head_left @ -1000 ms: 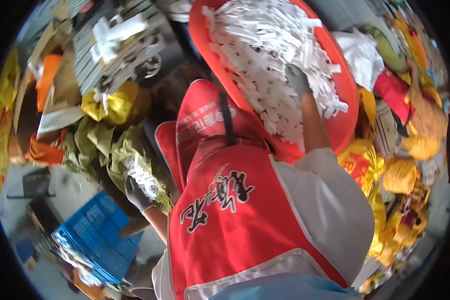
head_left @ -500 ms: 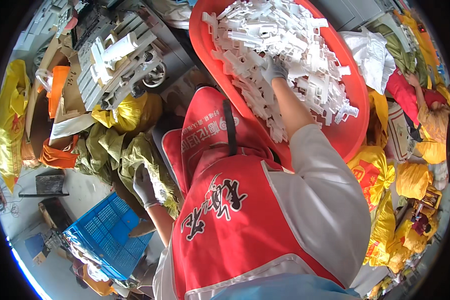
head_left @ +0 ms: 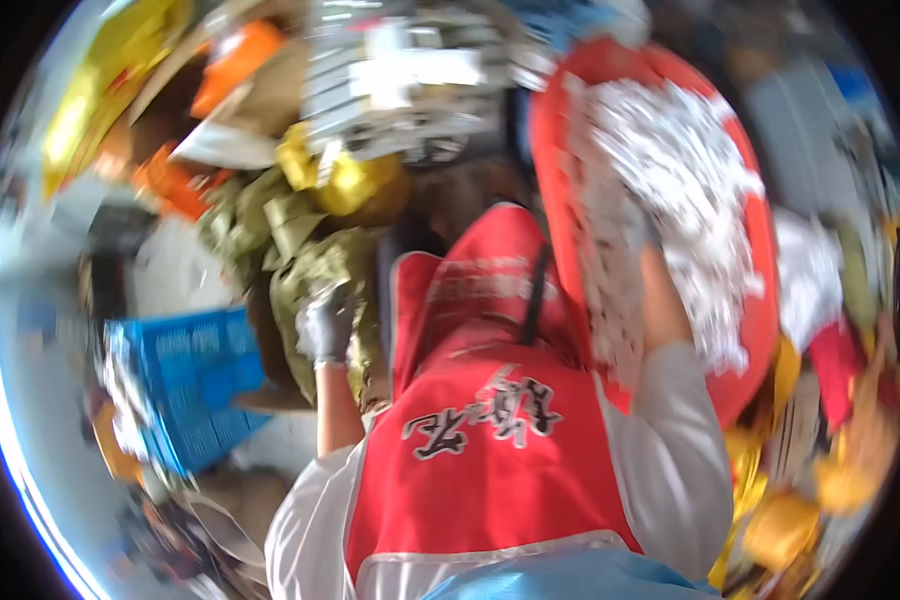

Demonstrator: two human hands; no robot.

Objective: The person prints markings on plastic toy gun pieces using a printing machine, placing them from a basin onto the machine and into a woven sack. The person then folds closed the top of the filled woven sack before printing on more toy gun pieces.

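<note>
Gloved hands over a red tub (head_left: 750, 330) of white plastic pieces (head_left: 690, 180).
Right hand (head_left: 638, 228) among the pieces, left hand (head_left: 327, 322) against olive bags (head_left: 315, 265); grips too blurred to tell.

2 gloved hands: left hand (head_left: 327, 325), right hand (head_left: 638, 228). 1 red tub (head_left: 755, 330) w/ white plastic pieces (head_left: 690, 170), too many & too blurred to count. 1 blue crate (head_left: 195, 385), 1 red vest (head_left: 490, 440), approx. 2 yellow bags (head_left: 345, 180) near top; rest too blurred.
</note>
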